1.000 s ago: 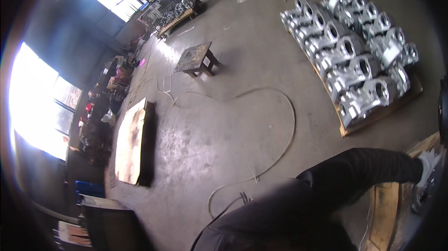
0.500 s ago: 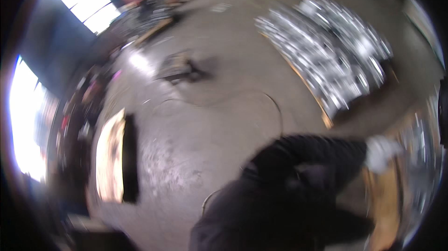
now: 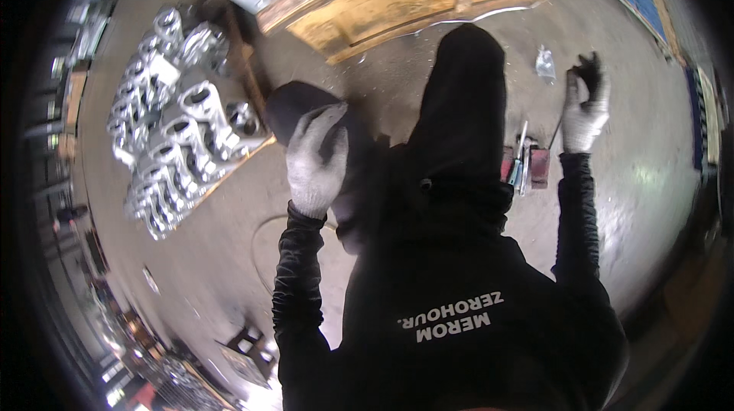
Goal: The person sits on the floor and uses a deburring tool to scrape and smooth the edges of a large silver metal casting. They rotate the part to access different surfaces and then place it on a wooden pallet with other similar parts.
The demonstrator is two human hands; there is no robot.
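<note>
Black cloth top [image 3: 413, 273], 5 o'clock: two lines of white writing [image 3: 451, 318] | white-gloved left hand [image 3: 315, 170], 9: fingers open | white-gloved right hand [image 3: 586, 116], 2: fingers open | two red blocks [image 3: 540, 168], 3

Glare brightens the floor [image 3: 638, 185] within dark edges.

The gloved left hand [image 3: 315, 166] is loosely spread, the gloved right hand [image 3: 586, 119] half curled.

Silvery castings [image 3: 197, 136], in rows, dark-red block [image 3: 540, 169], beside tools [image 3: 521, 159]
</note>
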